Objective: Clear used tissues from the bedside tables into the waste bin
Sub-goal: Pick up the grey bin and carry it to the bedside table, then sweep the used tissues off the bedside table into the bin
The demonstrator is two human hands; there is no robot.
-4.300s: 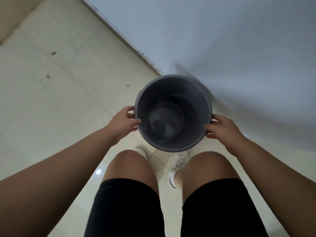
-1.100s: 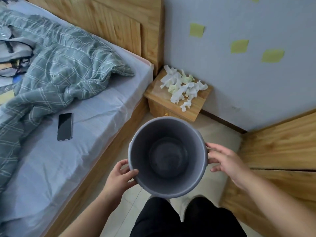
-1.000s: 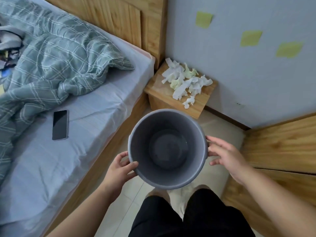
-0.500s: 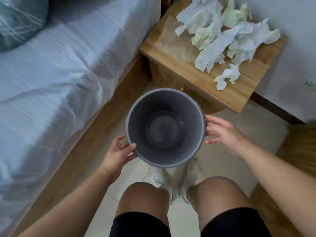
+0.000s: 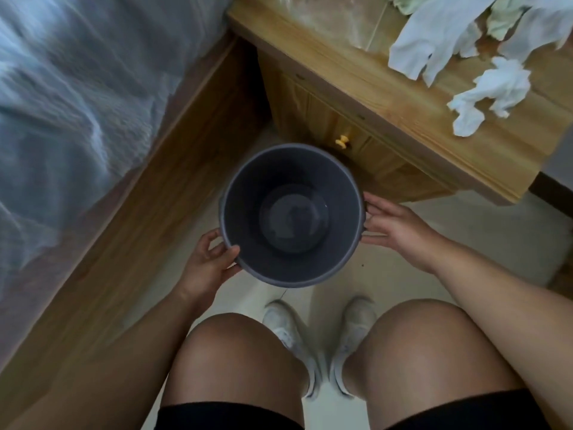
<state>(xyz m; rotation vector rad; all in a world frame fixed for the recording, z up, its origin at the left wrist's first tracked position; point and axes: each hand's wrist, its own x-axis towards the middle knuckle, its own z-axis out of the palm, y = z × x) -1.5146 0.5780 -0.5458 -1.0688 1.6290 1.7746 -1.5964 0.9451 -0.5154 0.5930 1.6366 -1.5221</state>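
Observation:
The grey waste bin [image 5: 248, 169] is empty and sits between my hands, low above the tiled floor, just in front of the wooden bedside table [image 5: 356, 72]. My left hand [image 5: 207, 262] grips its near-left rim, thumb hooked over the edge. My right hand [image 5: 393, 225] presses flat against the bin's right side with straight fingers. Several crumpled tissues lie on the table top at the upper right: a small white tissue [image 5: 493, 91] nearest the edge, a larger white tissue [image 5: 434, 41] behind it, and a pale green tissue [image 5: 505, 13] partly cut off by the frame.
The bed's mattress [image 5: 77, 88] and wooden frame [image 5: 139, 197] run along the left, close to the bin. The table's drawer knob [image 5: 342, 141] is just behind the bin. Pale floor tiles [image 5: 465, 237] lie to the right. My bent knees and white shoes [image 5: 288, 330] are below.
I have walked from the wall to the bedside table and crouched. The bin has come down in front of the table, still between both hands. The tissues now fill the upper right.

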